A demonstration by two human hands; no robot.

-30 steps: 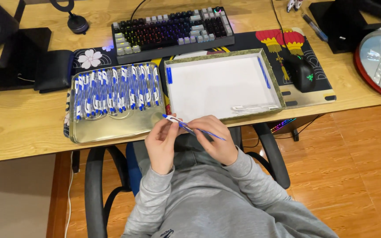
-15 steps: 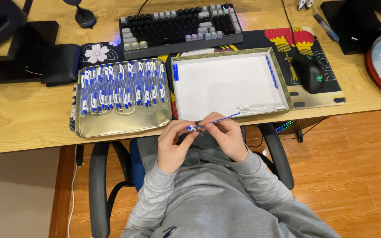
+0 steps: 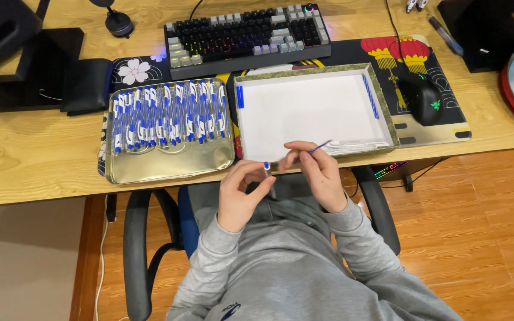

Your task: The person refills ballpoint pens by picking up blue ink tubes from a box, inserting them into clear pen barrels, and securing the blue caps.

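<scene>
Nearest the camera, above a grey sweatshirt lap, the left hand (image 3: 242,193) has its fingers curled together around a short white pen barrel (image 3: 268,176) with a blue tip, held roughly upright just below the desk edge. Beside it, the right hand (image 3: 317,173) pinches a thin blue refill (image 3: 320,146) between fingertips; the refill slants up over the front rim of a shallow white-lined box tray (image 3: 382,113), which holds a few loose blue pieces along its edges. To the left sits a shiny metal tray (image 3: 168,166) with a row of white-and-blue pens (image 3: 165,116). Farther back on the wooden desk (image 3: 31,160) lie a backlit keyboard (image 3: 245,37) and a black mouse (image 3: 422,98).
</scene>
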